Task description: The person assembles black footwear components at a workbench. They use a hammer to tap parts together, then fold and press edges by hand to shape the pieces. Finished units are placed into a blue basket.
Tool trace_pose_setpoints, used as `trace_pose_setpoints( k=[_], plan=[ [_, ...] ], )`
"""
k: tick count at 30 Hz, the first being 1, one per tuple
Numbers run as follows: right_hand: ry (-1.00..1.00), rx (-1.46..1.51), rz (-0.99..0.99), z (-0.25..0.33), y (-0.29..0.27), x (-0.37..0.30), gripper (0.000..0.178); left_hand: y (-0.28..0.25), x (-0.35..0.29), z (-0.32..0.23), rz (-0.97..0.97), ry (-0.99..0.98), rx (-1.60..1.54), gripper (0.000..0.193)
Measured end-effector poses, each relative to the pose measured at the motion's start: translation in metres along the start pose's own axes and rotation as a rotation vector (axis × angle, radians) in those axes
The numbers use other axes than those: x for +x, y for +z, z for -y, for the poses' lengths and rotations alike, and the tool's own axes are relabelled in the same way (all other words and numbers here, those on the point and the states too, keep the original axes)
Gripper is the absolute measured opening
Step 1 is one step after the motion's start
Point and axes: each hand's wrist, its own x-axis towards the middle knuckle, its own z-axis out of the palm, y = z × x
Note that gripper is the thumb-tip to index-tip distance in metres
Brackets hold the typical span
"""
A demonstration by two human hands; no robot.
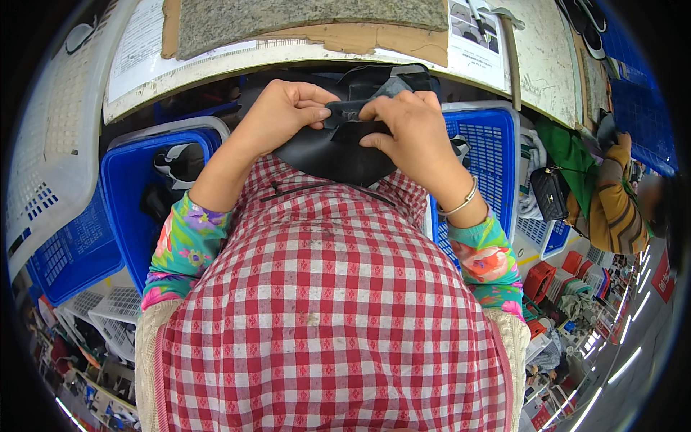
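Over my lap, just in front of the table edge, lies a smooth black leather-like piece (335, 160), probably part of a shoe, with grey backing showing along its upper edge. My left hand (286, 111) pinches its folded strip between thumb and fingers. On the other side of that strip my right hand (412, 128) is closed too, fingers bent over the edge and thumb lower on the black face. More black material (363, 78) with a grey patch sits behind, against the table; where one piece ends and another begins, I cannot tell.
On the table (543, 79) are a stone slab (309, 25) over cardboard (345, 37), printed sheets and a hammer (513, 61). Blue baskets (119, 194) stand at both sides, the left holding black-and-white shoe parts (180, 162). A white crate (68, 137) is far left. A co-worker's striped sleeve (615, 209) shows right.
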Motion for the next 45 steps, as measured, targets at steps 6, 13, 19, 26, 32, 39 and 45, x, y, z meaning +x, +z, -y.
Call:
trace_pose_setpoints(
  k=[6,13,19,26,32,39,45],
  plan=[
    [0.014,0.031,0.067,0.0,-0.003,0.003,0.03,0.017,-0.004,-0.006,-0.121,-0.012,-0.012,0.017],
    [0.062,-0.011,0.054,0.004,-0.003,0.007,0.027,0.017,-0.003,-0.002,-0.09,-0.113,-0.131,0.019],
    [0.044,0.013,0.078,0.006,-0.007,0.002,0.026,0.019,-0.004,0.001,-0.123,-0.146,-0.211,0.018],
    [0.232,0.142,0.197,-0.011,0.002,0.008,0.027,0.017,-0.009,0.006,-0.044,-0.093,-0.185,0.023],
    [0.248,0.251,0.2,-0.017,0.004,0.011,0.028,0.015,-0.009,0.01,-0.031,-0.05,-0.176,0.025],
    [0.239,0.249,0.189,-0.018,0.004,0.014,0.028,0.017,-0.009,0.008,-0.044,-0.072,-0.175,0.025],
    [0.283,0.25,0.217,-0.019,0.004,0.015,0.028,0.017,-0.011,0.006,-0.038,-0.058,-0.181,0.026]
  ],
)
